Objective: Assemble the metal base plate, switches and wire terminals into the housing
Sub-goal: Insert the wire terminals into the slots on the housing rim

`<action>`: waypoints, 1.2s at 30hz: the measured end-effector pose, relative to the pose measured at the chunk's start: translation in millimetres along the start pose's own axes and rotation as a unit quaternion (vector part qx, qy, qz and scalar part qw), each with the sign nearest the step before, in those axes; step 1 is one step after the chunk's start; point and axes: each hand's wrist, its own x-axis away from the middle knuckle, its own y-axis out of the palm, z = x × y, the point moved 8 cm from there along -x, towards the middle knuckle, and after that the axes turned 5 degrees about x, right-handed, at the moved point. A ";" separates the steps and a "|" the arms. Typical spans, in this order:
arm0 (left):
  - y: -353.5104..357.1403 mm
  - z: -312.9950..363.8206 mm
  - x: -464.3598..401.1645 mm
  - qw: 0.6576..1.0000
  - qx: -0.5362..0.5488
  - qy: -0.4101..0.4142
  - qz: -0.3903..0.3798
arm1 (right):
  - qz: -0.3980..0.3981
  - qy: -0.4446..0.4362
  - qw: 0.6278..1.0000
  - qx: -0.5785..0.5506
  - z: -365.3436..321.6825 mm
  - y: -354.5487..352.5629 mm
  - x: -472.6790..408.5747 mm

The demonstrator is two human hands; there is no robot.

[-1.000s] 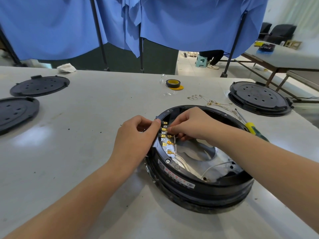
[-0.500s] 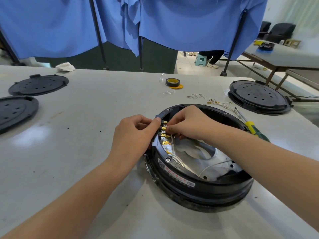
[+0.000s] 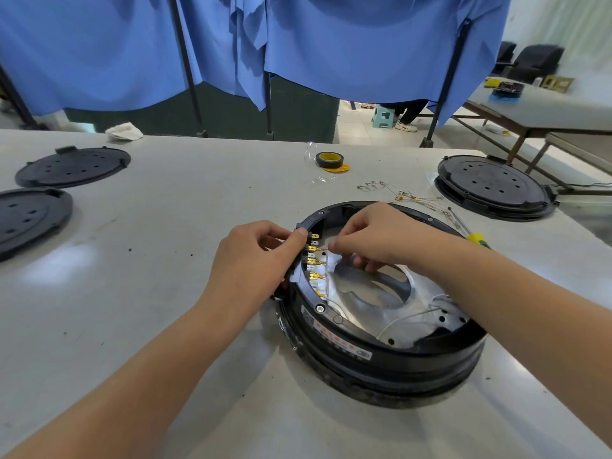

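Since a second ago, the right hand (image 3: 381, 238) has drawn slightly away from the row of gold wire terminals (image 3: 314, 260) on the inner left wall of the housing (image 3: 381, 366), and its fingers now curl down over a thin white wire (image 3: 326, 263), apparently pinching it, though the exact contact is hidden. The left hand (image 3: 256, 260) has kept its place, curled over the housing's left rim with its thumb at the black switch block (image 3: 306, 235). Terminals lie just left of the right fingertips; their row runs from far to near along the rim. Beneath them sits the metal base plate (image 3: 371, 303). By this judgement the right hand, which is nearer, would push leftward, toward the bracing left hand.
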 end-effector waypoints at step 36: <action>-6.2 22.8 10.2 0.989 -0.127 0.071 0.033 | -0.045 0.019 0.974 -0.222 0.1 26.6 9.5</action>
